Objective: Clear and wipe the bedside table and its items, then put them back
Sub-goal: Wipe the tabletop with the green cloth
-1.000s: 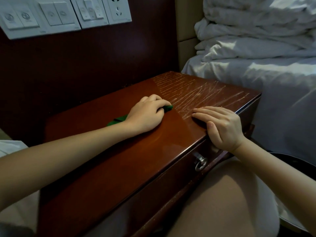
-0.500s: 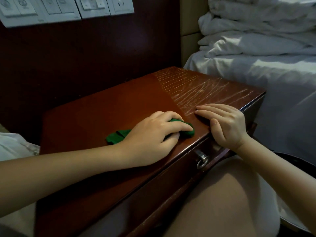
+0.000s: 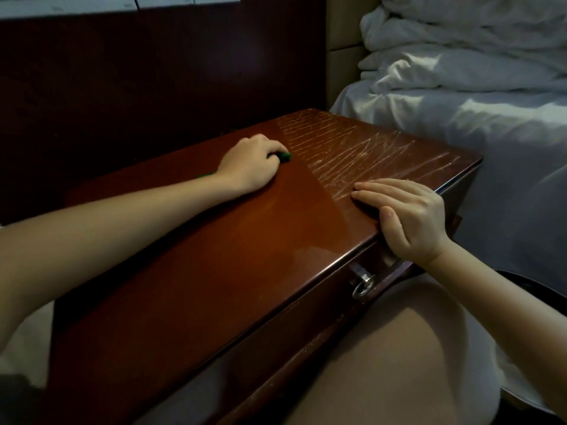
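Thigh (image 3: 383,363) of the person fills the near right, just below the front of the bedside table (image 3: 214,271), whose drawer carries a metal ring pull (image 3: 363,285). On the tabletop at the front edge, toward the right corner, lies the right hand (image 3: 408,216). Its fingers are straight and close together, flat on the wood, and the thumb hangs over the edge; it holds nothing.

Farther in, near the middle and toward the back edge, the left hand (image 3: 248,162) presses a green cloth (image 3: 284,156) down. Its fingers are curled over the cloth, so that only a small tip shows past them. The cloth sits at the border of a patch of pale scratches (image 3: 352,148) covering the far right part of the tabletop.

Beyond the right edge stands a bed (image 3: 460,124) with rumpled white bedding. Behind the back edge rises a dark wall panel (image 3: 138,81), with pale switch plates (image 3: 92,3) cut off at the top.
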A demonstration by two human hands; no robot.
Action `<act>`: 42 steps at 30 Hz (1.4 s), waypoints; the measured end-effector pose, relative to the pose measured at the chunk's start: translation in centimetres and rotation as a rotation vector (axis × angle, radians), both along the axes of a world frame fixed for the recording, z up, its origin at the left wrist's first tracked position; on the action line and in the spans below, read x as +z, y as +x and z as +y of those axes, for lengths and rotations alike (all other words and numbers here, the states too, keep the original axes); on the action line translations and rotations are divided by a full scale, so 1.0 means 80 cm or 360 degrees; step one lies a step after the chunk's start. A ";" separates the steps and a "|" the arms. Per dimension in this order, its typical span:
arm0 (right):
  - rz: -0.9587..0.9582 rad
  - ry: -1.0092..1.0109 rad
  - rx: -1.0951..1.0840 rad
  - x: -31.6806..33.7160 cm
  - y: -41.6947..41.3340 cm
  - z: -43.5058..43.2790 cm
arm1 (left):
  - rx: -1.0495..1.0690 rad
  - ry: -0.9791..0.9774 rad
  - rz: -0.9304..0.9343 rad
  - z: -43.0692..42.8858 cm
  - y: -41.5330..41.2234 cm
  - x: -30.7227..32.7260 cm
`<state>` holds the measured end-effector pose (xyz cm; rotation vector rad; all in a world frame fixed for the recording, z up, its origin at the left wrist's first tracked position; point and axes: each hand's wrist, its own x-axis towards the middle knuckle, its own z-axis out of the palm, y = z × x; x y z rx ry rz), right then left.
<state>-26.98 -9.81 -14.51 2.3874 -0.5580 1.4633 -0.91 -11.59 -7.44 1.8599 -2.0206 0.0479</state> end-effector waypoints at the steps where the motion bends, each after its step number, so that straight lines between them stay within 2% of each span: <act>1: -0.0006 -0.0004 -0.0001 0.000 0.000 0.000 | 0.0077 0.0001 -0.0007 -0.011 0.006 0.001; 8: -0.0025 -0.0025 0.0017 0.001 0.001 0.000 | 0.0276 0.0016 0.0034 -0.050 0.014 0.006; 19: -0.0023 -0.0001 0.0024 0.001 0.000 0.000 | 0.0252 0.0005 0.0021 -0.048 0.015 0.000; 25: -0.0017 0.0004 0.0008 0.003 0.000 0.001 | 0.0065 0.0001 -0.0031 -0.020 -0.002 -0.002; 42: 0.0000 -0.0001 -0.0007 0.001 -0.001 0.000 | -0.0597 0.0002 -0.0047 0.144 -0.071 -0.002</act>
